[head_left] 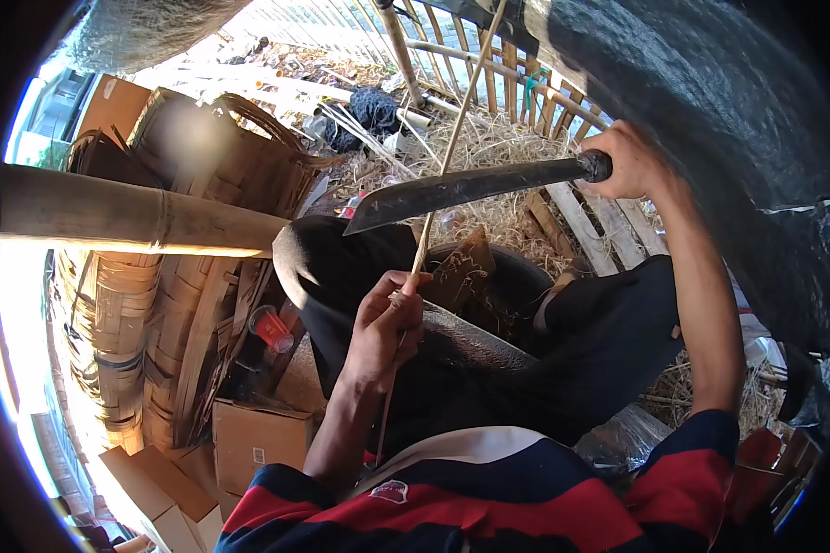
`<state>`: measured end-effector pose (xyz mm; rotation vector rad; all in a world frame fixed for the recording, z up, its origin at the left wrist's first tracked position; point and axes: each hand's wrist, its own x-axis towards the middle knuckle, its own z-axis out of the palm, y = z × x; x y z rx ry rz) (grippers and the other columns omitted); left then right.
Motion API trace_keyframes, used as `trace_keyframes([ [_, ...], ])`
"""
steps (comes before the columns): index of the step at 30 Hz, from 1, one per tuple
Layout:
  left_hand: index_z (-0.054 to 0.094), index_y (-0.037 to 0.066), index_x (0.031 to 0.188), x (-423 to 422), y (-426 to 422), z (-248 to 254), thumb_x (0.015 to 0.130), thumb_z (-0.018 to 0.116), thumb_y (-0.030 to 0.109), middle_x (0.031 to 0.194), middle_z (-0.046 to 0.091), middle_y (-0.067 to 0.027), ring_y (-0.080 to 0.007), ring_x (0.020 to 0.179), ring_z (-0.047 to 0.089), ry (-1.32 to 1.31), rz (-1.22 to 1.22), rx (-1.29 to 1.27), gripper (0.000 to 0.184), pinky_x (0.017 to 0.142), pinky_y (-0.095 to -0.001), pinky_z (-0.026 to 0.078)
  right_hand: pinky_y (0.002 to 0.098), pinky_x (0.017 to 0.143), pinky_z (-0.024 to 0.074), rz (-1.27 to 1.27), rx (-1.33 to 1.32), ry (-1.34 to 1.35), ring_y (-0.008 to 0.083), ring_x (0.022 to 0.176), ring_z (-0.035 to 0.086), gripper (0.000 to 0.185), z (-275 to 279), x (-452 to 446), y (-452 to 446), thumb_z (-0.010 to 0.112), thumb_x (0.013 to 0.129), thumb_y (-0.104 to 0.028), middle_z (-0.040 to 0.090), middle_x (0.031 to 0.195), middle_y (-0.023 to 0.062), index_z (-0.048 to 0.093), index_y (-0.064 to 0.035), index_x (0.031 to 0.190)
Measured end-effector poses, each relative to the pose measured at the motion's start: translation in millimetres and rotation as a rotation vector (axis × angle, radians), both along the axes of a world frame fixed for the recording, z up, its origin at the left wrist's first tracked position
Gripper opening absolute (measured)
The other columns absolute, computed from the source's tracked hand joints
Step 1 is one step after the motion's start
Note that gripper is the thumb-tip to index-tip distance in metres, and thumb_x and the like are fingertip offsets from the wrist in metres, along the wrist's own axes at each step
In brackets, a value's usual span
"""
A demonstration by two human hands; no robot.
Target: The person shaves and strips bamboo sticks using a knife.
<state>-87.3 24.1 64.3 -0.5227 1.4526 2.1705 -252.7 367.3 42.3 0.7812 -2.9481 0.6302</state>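
My right hand point(625, 158) is wrapped round the dark handle of a machete point(475, 191), whose long blackened blade points left. The blade crosses a thin bamboo strip point(463, 115); I cannot tell whether they touch. My left hand point(387, 323) is closed round the lower part of that strip, which runs up and slightly right past the blade to the top of the view. Its lower end hangs down below my left hand toward my shirt. Under the blade, between my legs, is a round dark tub point(516, 276) with a brown piece in it.
A thick bamboo pole point(138, 217) juts in from the left near my knee. Woven bamboo baskets point(120, 341), cardboard boxes point(260, 438) and a red cup point(271, 329) are on that side. Shavings point(498, 157) cover the ground ahead; dark plastic sheeting point(701, 83) hangs at right.
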Motion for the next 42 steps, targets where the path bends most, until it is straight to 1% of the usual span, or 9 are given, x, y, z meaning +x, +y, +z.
trace_keyframes([
  [5,0.054,0.008,0.113,6.2,-6.2,2.2,0.102,0.046,0.024,0.062,0.028,0.0077,0.0011,0.042,0.020,0.005,-0.012,-0.042,0.021,0.034,-0.0164,0.015,0.0392,0.078,0.0447,-0.138,0.204,-0.205,0.0298,0.084,0.058,0.022,27.2,2.4,-1.0,0.074,0.061,-0.020,0.063,0.075,0.0096,0.069,-0.0110,0.081],
  [8,0.054,0.008,0.112,11.2,-18.7,0.5,0.102,0.047,0.024,0.062,0.028,0.0079,0.0010,0.043,0.020,0.021,-0.012,-0.084,0.020,0.034,-0.0164,0.015,0.0422,0.063,0.0473,-0.073,0.114,-0.072,0.0343,0.066,0.060,0.016,14.5,2.3,8.9,0.072,0.062,-0.021,0.061,0.068,0.0156,0.067,-0.0087,0.071],
  [11,0.054,0.008,0.112,15.4,-21.6,-4.0,0.101,0.047,0.024,0.062,0.028,0.0079,0.0010,0.043,0.021,0.004,-0.001,-0.078,0.020,0.035,-0.0162,0.015,0.0409,0.070,0.0480,-0.055,0.097,0.124,0.0313,0.074,0.063,0.021,2.8,14.4,1.3,0.072,0.062,-0.019,0.065,0.073,0.0143,0.070,-0.0096,0.080],
  [12,0.054,0.008,0.112,16.5,-22.0,-6.1,0.101,0.048,0.024,0.062,0.029,0.0080,0.0009,0.043,0.021,0.011,-0.008,-0.096,0.020,0.035,-0.0163,0.016,0.0411,0.063,0.0474,-0.022,0.104,0.057,0.0321,0.063,0.061,0.016,13.4,16.0,-6.6,0.072,0.062,-0.018,0.061,0.063,0.0138,0.069,-0.0093,0.074],
  [22,0.055,0.009,0.110,25.7,-7.5,-6.4,0.099,0.053,0.025,0.062,0.034,0.0090,0.0005,0.045,0.025,-0.014,-0.111,-0.087,0.020,0.038,-0.0174,0.017,0.0410,0.052,0.0433,0.103,0.030,-0.023,0.0303,0.052,0.057,0.012,6.3,0.5,-29.3,0.069,0.058,-0.019,0.056,0.054,0.0102,0.060,-0.0113,0.062],
  [25,0.055,0.010,0.110,26.8,-18.0,-3.6,0.100,0.052,0.026,0.062,0.033,0.0093,0.0006,0.044,0.024,0.000,-0.082,-0.128,0.019,0.038,-0.0173,0.016,0.0398,0.053,0.0441,0.021,-0.014,0.245,0.0296,0.053,0.059,0.010,-4.8,-7.7,2.5,0.069,0.061,-0.016,0.058,0.057,0.0096,0.064,-0.0105,0.067],
  [31,0.055,0.011,0.108,28.3,-14.3,-11.3,0.099,0.051,0.027,0.060,0.031,0.0090,0.0005,0.042,0.022,-0.037,-0.066,-0.110,0.019,0.035,-0.0166,0.016,0.0385,0.053,0.0448,-0.102,-0.002,-0.148,0.0289,0.053,0.060,0.012,4.4,-1.8,-0.9,0.069,0.066,-0.016,0.059,0.057,0.0115,0.068,-0.0078,0.075],
  [35,0.055,0.010,0.109,31.3,-13.2,-13.9,0.099,0.052,0.027,0.061,0.032,0.0088,0.0006,0.042,0.023,-0.032,-0.130,-0.111,0.020,0.035,-0.0167,0.016,0.0412,0.055,0.0452,0.068,0.082,0.048,0.0288,0.053,0.059,0.010,6.9,12.1,-23.0,0.069,0.061,-0.016,0.059,0.058,0.0117,0.064,-0.0085,0.066],
  [42,0.055,0.010,0.110,43.6,-26.0,-11.4,0.099,0.053,0.027,0.060,0.032,0.0079,0.0006,0.043,0.023,-0.058,-0.125,-0.120,0.020,0.035,-0.0170,0.016,0.0452,0.064,0.0484,-0.324,0.075,-0.118,0.0339,0.064,0.063,0.020,5.9,-8.9,16.7,0.068,0.070,-0.022,0.060,0.063,0.0178,0.067,-0.0026,0.075],
])
